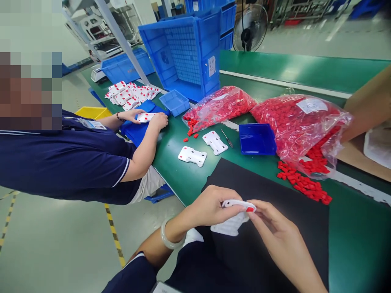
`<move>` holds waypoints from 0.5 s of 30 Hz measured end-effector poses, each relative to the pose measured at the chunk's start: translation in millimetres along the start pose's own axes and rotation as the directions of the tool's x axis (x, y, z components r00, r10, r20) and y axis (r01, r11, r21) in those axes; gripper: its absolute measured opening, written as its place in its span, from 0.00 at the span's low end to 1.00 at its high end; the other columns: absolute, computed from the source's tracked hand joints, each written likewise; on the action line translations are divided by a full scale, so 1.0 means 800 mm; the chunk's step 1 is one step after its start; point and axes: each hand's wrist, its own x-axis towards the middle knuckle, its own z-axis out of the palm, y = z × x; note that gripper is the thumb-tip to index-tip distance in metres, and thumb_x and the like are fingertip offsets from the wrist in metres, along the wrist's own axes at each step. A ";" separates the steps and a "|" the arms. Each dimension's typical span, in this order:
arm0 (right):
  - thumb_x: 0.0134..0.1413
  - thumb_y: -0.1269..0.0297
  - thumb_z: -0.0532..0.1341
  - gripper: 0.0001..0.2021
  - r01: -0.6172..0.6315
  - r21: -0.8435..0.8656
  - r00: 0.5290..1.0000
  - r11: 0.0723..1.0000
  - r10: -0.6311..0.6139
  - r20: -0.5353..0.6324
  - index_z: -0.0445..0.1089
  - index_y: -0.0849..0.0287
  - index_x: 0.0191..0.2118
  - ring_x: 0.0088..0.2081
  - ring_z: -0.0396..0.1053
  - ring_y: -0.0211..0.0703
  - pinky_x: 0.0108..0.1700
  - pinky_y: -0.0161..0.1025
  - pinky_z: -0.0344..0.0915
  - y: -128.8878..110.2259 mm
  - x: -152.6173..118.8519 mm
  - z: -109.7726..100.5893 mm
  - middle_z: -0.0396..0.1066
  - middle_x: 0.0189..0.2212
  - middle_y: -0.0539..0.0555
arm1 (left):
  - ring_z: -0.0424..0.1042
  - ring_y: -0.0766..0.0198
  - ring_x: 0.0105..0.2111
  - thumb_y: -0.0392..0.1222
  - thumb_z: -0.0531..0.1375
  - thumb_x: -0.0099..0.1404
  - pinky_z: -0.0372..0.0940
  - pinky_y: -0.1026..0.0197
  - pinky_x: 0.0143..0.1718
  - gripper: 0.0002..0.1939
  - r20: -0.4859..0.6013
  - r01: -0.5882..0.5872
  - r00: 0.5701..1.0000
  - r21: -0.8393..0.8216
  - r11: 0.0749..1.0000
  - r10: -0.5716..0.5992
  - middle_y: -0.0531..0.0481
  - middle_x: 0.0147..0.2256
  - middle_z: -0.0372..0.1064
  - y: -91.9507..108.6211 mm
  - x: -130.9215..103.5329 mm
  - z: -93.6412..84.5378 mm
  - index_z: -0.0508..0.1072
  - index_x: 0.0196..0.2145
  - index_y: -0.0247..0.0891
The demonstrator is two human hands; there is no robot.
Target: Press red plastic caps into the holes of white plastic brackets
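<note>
My left hand grips a white plastic panel, tilted up above a black mat. At the panel's right end, the thumb and fingers of my right hand close on a small red plastic piece at the corner. Whether the piece is fully seated cannot be made out. Beyond the mat lie a white panel with one red corner and another white panel, with a small screwdriver beside it. Loose red pieces are heaped to the right.
Two clear bags of red pieces, one left and one right, flank a dark blue tray. A co-worker's hands hold a panel at left, near a panel pile and a large blue crate. Another arm reaches in from the right.
</note>
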 end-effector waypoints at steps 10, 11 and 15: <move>0.59 0.54 0.59 0.11 -0.012 0.110 0.990 0.994 0.027 -0.138 0.69 0.56 0.39 0.37 0.73 0.43 0.39 0.37 0.72 0.011 0.004 -0.001 0.72 0.34 0.54 | 0.61 0.69 0.23 0.45 0.54 0.69 0.53 0.66 0.25 0.13 -0.103 0.103 0.990 0.095 0.990 -0.093 0.54 0.23 0.62 -0.021 -0.005 0.031 0.67 0.28 0.36; 0.58 0.54 0.60 0.11 -0.013 0.139 0.989 0.990 0.032 -0.142 0.69 0.56 0.38 0.36 0.73 0.43 0.39 0.36 0.72 0.011 0.006 -0.001 0.72 0.34 0.53 | 0.60 0.69 0.23 0.43 0.53 0.69 0.52 0.65 0.25 0.13 -0.126 0.078 0.990 0.164 0.983 -0.058 0.54 0.23 0.61 -0.019 -0.005 0.033 0.66 0.27 0.36; 0.56 0.54 0.62 0.11 -0.049 0.354 0.992 0.934 0.086 -0.090 0.70 0.55 0.39 0.41 0.73 0.44 0.45 0.38 0.71 0.008 0.014 -0.004 0.74 0.38 0.54 | 0.59 0.67 0.24 0.39 0.52 0.70 0.51 0.64 0.27 0.12 -0.168 -0.003 0.984 0.336 0.942 0.063 0.53 0.23 0.60 -0.011 -0.005 0.036 0.65 0.28 0.37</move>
